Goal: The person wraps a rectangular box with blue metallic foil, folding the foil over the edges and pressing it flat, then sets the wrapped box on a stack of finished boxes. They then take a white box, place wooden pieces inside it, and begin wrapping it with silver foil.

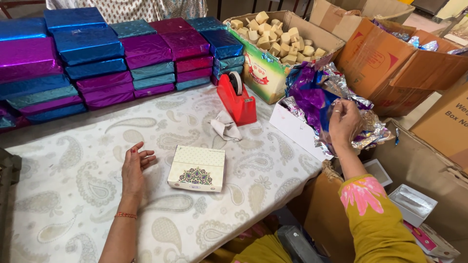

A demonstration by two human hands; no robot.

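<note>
On the paisley cloth (pixel 73 195), left hand (pixel 134 168) grip spread beside cream box (pixel 197 168), right hand (pixel 344 122) pinching foil sheets (pixel 312 95)

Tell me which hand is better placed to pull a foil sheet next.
The right. The right hand is already in the foil sheets in the white tray, fingers pinched on one. The left hand rests open on the table beside the box, away from the foil.

Stacks of foil-wrapped boxes (pixel 97 58) line the desk (pixel 68 195) beside a red tape dispenser (pixel 237 100), a crumpled cloth (pixel 225 125) and a carton of beige blocks (pixel 278 36).
</note>
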